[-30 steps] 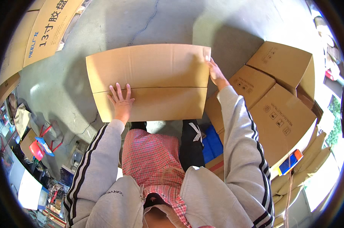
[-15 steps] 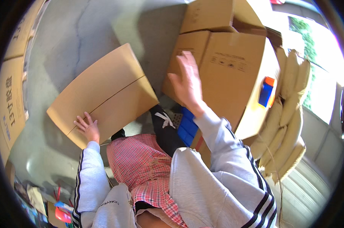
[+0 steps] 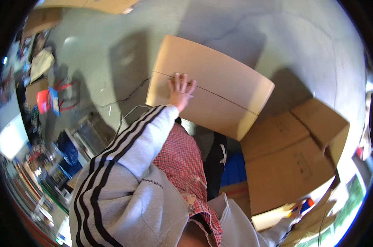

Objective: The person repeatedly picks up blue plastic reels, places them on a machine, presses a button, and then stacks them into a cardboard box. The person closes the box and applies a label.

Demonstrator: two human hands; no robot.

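A closed brown cardboard box [image 3: 219,82] stands on the floor in front of me, a seam running along its top. My left hand [image 3: 181,94] lies on that top near its left end, fingers spread. At the lower right, my right hand [image 3: 294,215] is at a small blue and orange object [image 3: 307,205] beside the big carton. The fingers there are small and blurred, so their grip cannot be made out. That large brown carton [image 3: 283,173] has its flaps standing up, to the right of my knees.
Beside my leg is a blue item [image 3: 234,168]. A red stool-like item [image 3: 43,101] and clutter occupy the left side. A cardboard stack [image 3: 91,4] shows at the top edge. Tan sacks [image 3: 314,224] lie at the lower right.
The view has swung left, so the box appears farther right. My right hand has gone from above the large carton to the blue and orange object. My left hand still rests on the box.
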